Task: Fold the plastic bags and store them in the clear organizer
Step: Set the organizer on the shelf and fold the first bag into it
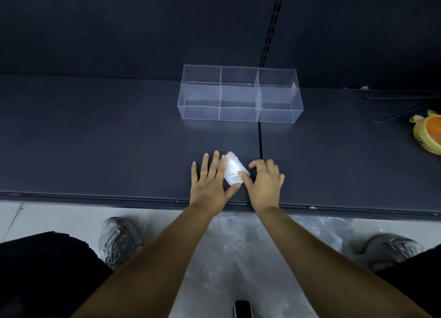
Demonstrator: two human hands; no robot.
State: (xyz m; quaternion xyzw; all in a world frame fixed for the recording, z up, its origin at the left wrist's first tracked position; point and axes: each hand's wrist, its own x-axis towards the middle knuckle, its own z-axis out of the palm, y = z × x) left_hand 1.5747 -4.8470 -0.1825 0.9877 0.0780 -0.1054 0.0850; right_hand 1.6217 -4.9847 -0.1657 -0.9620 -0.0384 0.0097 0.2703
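A small folded clear plastic bag [233, 168] lies on the dark shelf near its front edge. My left hand [211, 179] rests flat beside it, fingers straight, index finger and thumb touching the bag's left side. My right hand [266, 180] is on the bag's right side, its thumb pressing the bag's lower right corner while the other fingers curl above the shelf. The clear organizer [239, 94] with three compartments stands farther back on the shelf; nothing shows inside it. More crumpled clear plastic bags [241, 246] lie on the floor below the shelf, between my feet.
The dark shelf [107, 139] has a front lip along its edge and a dark back panel with a slotted upright [270, 31]. A yellow and orange plastic item [429, 134] sits at the far right. My shoes [121, 241] stand on the light floor.
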